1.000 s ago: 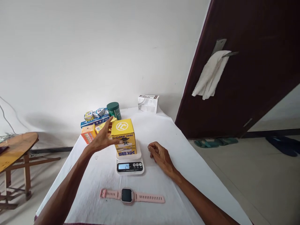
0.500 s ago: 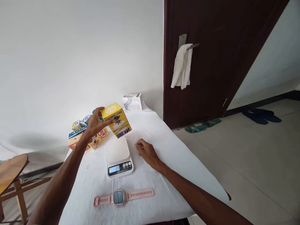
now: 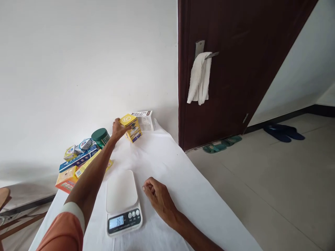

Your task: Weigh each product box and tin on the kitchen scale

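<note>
My left hand is stretched to the far part of the table and grips a yellow box with "COME ON" on it, just in front of a white box. On the cloth nearer me sits a white kitchen scale, its plate bare and its display reading 361. Right of the scale, my right hand rests on the cloth with its fingers curled; whether anything is inside them is hidden.
Left of the scale lie a blue box, an orange box, small packets and a green-lidded jar. A white cloth covers the table. A dark red door holds a towel; slippers lie on the floor.
My left hand has carried the yellow box farther back, beside the white box. The view has shifted, the pink watch has left it, and the scale's display has changed.
</note>
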Available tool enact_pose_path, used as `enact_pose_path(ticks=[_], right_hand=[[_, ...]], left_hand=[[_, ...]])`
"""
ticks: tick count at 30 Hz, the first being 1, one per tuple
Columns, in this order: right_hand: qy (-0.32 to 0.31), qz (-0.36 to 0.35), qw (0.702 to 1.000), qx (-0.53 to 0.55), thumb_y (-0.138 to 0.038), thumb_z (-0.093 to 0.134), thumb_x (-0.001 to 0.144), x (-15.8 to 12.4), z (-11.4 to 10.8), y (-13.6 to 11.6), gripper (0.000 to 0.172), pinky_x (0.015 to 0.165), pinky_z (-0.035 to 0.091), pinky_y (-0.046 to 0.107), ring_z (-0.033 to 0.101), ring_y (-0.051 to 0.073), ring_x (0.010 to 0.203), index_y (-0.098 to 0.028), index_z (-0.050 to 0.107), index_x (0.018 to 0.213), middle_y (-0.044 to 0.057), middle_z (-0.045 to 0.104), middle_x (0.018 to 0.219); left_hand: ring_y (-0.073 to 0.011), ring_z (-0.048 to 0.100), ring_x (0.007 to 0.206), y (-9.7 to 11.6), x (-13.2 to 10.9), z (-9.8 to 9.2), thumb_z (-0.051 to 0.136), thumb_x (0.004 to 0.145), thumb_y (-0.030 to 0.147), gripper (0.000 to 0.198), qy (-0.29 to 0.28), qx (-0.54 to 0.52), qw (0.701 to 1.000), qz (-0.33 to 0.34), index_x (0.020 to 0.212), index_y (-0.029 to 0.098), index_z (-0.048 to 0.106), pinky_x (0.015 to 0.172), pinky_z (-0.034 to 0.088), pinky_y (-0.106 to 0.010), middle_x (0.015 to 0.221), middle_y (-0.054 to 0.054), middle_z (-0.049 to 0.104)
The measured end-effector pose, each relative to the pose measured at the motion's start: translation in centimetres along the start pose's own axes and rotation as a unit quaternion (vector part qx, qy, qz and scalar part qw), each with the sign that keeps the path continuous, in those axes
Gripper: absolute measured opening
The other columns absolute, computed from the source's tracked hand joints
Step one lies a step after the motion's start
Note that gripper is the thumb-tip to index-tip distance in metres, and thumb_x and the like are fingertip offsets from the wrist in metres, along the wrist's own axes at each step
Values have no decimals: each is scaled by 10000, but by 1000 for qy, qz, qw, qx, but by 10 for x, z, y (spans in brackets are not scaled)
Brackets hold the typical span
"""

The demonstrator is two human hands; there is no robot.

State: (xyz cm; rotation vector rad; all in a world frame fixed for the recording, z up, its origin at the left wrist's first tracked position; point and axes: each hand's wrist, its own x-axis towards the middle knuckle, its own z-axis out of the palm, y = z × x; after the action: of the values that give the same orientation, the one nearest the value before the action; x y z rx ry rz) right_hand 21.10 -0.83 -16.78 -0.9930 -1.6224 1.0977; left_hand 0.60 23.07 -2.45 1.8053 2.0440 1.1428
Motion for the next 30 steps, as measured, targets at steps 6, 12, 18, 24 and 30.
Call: enact_pose_path(ticks=[6, 12, 18, 24, 30], right_hand=[[-22, 29, 999, -22, -524, 468, 1020, -2, -3, 1, 362, 567, 361, 256, 423, 137, 607, -232, 532, 816, -35, 486, 694], [-36, 62, 996, -47, -577, 476, 1010, -4, -6, 2, 392, 524, 388, 270, 449, 152, 563, -240, 586, 841, -18, 508, 663], [-48, 70, 995, -58, -600, 494, 996, -3, -7, -1, 395, 519, 414, 282, 482, 165, 558, -253, 599, 839, -1, 551, 673], [-37, 60, 995, -65, -571, 509, 997, -2, -6, 0, 366, 521, 408, 280, 477, 159, 554, -251, 598, 842, -5, 566, 678], [-33, 51, 995, -75, -519, 516, 998, -1, -5, 0, 330, 555, 419, 282, 492, 153, 561, -240, 597, 840, -12, 573, 675]], left_hand=[[-281, 571, 1233, -5, 12, 26, 963, 618, 375, 899, 1, -3, 999, -37, 1320, 127, 459, 1034, 468, -372, 1328, -193, 539], [-352, 476, 1384, -13, 4, 30, 984, 587, 390, 1176, -58, -73, 995, -42, 1508, 94, 315, 1124, 433, -399, 1455, -259, 407], [-403, 413, 1433, -23, 1, -33, 906, 688, 526, 1088, -61, 9, 995, 72, 1539, 161, 335, 1178, 353, -524, 1531, -235, 375], [-509, 344, 1444, -71, 3, -93, 924, 625, 535, 1011, -17, 210, 977, -45, 1408, 114, 442, 1158, 309, -620, 1499, -292, 402], [-484, 402, 1400, -101, 1, -87, 827, 698, 588, 881, -12, 224, 969, -105, 1352, 119, 468, 1141, 341, -602, 1430, -274, 444]])
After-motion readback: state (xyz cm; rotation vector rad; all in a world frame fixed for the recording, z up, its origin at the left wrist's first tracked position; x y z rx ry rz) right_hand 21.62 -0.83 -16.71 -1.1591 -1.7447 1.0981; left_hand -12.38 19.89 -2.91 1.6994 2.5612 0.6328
